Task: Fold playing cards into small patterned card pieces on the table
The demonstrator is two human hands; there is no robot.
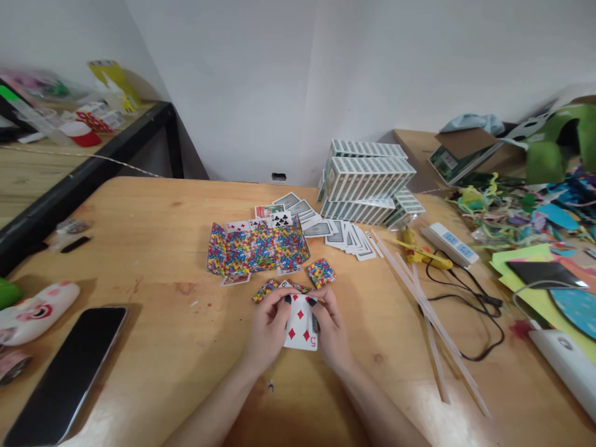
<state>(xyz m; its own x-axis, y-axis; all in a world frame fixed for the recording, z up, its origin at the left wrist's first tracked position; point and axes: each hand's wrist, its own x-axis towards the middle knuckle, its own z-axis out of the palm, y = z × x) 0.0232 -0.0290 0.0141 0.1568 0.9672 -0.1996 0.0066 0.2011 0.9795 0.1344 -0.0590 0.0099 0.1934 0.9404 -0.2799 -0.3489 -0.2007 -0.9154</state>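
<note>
Both my left hand (270, 320) and my right hand (331, 323) pinch the upper edge of a playing card (300, 329), the five of diamonds, face up near the front of the table. Behind its right edge shows a strip of dark patterned card back. Just beyond my fingers lie small folded pieces (321, 273) with a colourful brick-like pattern, partly hidden by my hands. Farther off stands a folded-up structure (258, 248) in the same pattern, with several cards (282, 219) upright along its back. Another card (236, 280) lies at its front edge.
Loose cards (351, 239) fan out beside stacked card boxes (367, 177) at the back. To the right are a yellow glue gun (426, 256), a power strip (451, 243), glue sticks (435, 323) and a black cord (500, 335). A phone (69, 372) lies at left.
</note>
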